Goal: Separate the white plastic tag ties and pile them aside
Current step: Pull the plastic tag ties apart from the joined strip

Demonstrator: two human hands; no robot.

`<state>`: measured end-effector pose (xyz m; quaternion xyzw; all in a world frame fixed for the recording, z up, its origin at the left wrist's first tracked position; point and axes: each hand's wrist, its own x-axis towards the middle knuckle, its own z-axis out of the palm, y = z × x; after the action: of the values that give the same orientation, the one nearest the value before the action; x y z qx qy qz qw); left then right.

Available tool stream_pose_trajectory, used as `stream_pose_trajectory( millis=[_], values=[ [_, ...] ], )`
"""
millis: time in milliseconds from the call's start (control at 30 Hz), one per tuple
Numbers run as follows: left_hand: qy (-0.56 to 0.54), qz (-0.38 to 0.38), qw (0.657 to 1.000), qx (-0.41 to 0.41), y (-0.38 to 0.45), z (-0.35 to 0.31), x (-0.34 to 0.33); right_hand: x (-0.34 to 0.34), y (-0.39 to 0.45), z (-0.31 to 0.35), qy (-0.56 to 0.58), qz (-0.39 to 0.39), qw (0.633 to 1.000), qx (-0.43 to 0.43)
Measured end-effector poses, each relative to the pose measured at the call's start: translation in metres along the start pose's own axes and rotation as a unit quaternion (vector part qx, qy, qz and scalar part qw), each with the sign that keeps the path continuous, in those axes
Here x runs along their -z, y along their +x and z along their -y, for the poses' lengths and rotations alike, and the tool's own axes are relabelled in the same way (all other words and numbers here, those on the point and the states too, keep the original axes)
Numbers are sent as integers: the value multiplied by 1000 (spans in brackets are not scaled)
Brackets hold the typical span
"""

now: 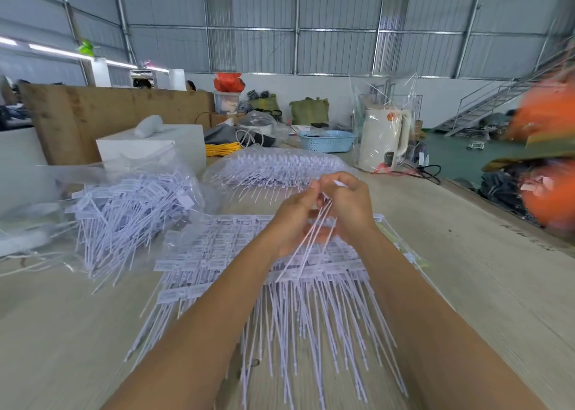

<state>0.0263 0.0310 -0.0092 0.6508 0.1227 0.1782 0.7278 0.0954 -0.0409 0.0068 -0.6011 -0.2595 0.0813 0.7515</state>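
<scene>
At the centre of the frame both hands meet above the table (466, 269), working on one small cluster of white tag ties (314, 232). The left hand (295, 220) curls its fingers round the long tails, probably to keep them steady, while the right hand (351, 204) pinches the head end near the top, likely so the joined pieces can be snapped or twisted apart.

Directly beneath them lies the stack of joined ties (249, 272), label heads in rows and tails fanning toward the bottom of the frame, kept close for easy reach. To the left of centre sits the loose pile of ties (130, 210), partly on clear plastic, which looks like the place for separated pieces. Just beyond the hands, another bagged batch (273, 167) waits.
</scene>
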Motion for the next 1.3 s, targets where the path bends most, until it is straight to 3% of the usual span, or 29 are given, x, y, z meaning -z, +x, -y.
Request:
stream_pose_trajectory(
  millis=[133,200,300,533,600,733,900,1067,1200,1300],
  values=[
    [47,85,994,58,-10,-4,-5,4,5,-3,8,-35,999,-17],
    [62,80,994,45,-11,-5,-3,7,6,-3,24,-36,998,-43],
    [134,44,990,8,-13,-4,1,9,10,-6,17,-40,999,1],
    [191,-7,981,-17,-15,3,5,-4,15,-11,-93,24,995,19],
    [201,-34,979,-23,-16,6,8,-9,16,-9,-106,53,993,-17],
    [225,-90,970,-31,-20,6,17,-19,11,-6,12,95,992,-84],
    [169,-217,957,-96,-30,-10,30,-48,2,3,33,104,994,2],
    [46,-361,905,-220,-42,-34,48,-108,-7,30,49,142,984,94],
    [-58,-453,871,-181,-50,-53,76,-151,-20,33,-43,214,963,159],
    [-6,-422,901,-99,-66,-58,109,-172,-26,21,-103,228,955,157]
  ],
)
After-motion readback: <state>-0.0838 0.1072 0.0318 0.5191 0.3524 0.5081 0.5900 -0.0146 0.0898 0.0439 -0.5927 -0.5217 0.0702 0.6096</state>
